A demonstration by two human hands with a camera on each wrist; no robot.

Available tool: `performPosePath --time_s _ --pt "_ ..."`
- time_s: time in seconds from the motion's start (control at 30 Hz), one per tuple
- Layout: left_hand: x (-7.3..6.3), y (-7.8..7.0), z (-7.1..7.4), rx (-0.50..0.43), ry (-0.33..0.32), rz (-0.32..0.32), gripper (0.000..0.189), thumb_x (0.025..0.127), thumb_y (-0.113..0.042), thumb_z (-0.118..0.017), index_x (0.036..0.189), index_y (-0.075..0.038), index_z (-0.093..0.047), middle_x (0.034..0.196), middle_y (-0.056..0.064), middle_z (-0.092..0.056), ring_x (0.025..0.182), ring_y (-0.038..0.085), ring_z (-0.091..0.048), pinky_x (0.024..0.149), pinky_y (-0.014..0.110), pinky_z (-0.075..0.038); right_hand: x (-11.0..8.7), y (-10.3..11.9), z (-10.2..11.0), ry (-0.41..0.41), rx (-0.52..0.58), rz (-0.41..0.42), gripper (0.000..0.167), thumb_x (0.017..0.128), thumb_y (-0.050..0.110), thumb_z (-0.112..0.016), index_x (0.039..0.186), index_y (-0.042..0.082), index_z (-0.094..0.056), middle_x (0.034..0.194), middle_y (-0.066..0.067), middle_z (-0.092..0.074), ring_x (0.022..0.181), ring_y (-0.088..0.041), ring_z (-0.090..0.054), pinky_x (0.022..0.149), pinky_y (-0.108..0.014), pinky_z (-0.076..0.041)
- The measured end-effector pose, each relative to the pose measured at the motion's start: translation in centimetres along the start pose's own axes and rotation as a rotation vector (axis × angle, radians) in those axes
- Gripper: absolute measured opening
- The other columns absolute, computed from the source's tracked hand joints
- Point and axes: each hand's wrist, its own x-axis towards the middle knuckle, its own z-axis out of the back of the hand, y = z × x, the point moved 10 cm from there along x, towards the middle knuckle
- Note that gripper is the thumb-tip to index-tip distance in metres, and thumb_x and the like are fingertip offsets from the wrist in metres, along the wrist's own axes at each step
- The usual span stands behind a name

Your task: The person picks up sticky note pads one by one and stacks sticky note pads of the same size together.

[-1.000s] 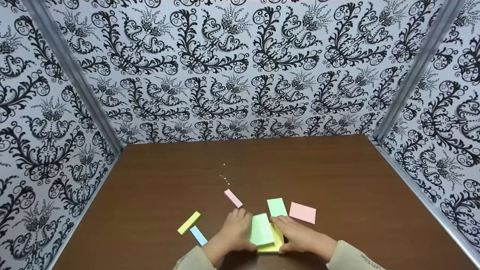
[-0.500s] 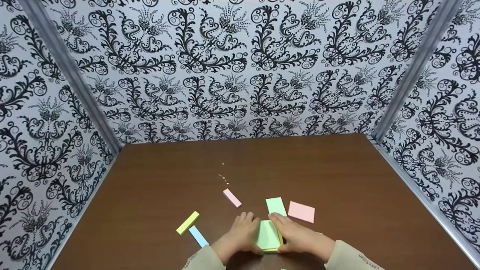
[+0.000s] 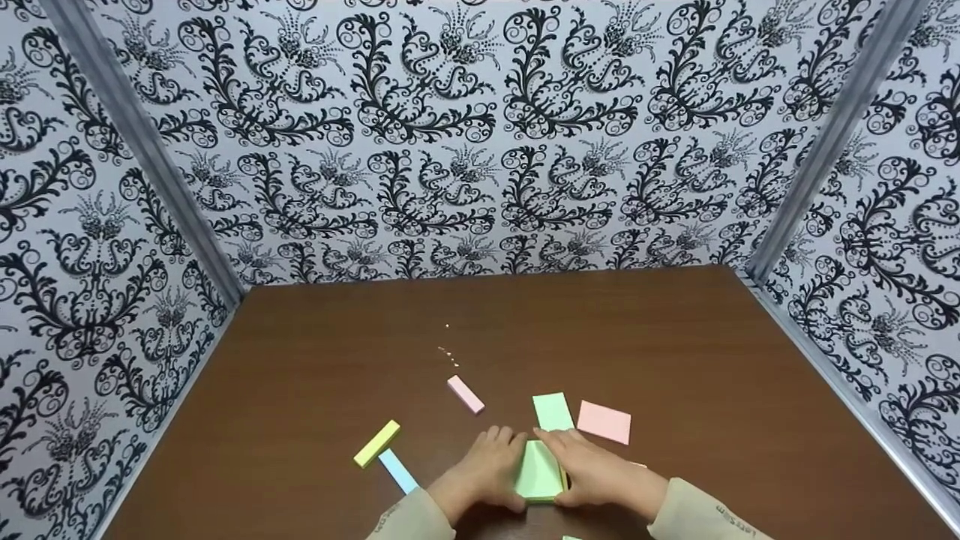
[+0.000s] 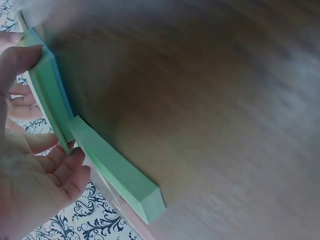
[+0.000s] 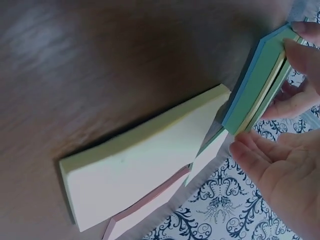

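A stack of sticky notes (image 3: 538, 476) lies near the front of the table, pale green on top. Its edge shows a blue layer at the bottom, then green, yellow and green in the right wrist view (image 5: 262, 75). My left hand (image 3: 487, 469) holds the stack's left side, thumb at the near corner and fingers at the far one. From the other side my right hand (image 3: 600, 472) grips it the same way. Just beyond the stack lies a green sticky pad (image 3: 553, 412), with a pink pad (image 3: 604, 422) to its right.
Leftward on the brown table (image 3: 337, 337) lie narrow pads: pink (image 3: 466, 395), yellow (image 3: 376, 444) and blue (image 3: 397, 471). A cream pad (image 5: 135, 155) is mostly behind my right hand in the head view. Small pale scraps (image 3: 450, 356) lie farther back. Patterned walls (image 3: 480, 150) enclose the table.
The green pad in my left hand has moved right and settled squarely over the yellow one, forming one stack. Both hands are now closer together around it; the surrounding pads stay put.
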Motion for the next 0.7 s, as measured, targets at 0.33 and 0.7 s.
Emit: performPosePath --time_s 0.33,0.7 --pt "-0.1 -0.2 0.0 0.039 0.012 0.000 0.092 0.057 -0.052 -0.075 0.129 -0.004 -0.043 0.114 0.007 -0.049 0.104 0.020 -0.044 0.093 0.034 -0.037 -0.2 -0.4 0.0 0.046 0.070 -0.035 0.093 0.070 0.028 -0.077 0.140 -0.003 -0.024 0.132 -0.019 -0.041 0.122 -0.030 -0.040 0.097 -0.043 -0.037" --pt "0.0 -0.1 0.0 0.037 -0.010 0.000 0.092 0.056 -0.049 -0.075 0.128 -0.003 -0.043 0.111 0.008 -0.049 0.104 0.022 -0.046 0.093 0.037 -0.038 -0.6 -1.0 0.0 0.088 0.161 -0.078 0.098 0.071 0.027 -0.076 0.144 0.002 -0.015 0.143 -0.016 -0.031 0.130 -0.033 -0.032 0.102 -0.047 -0.030"
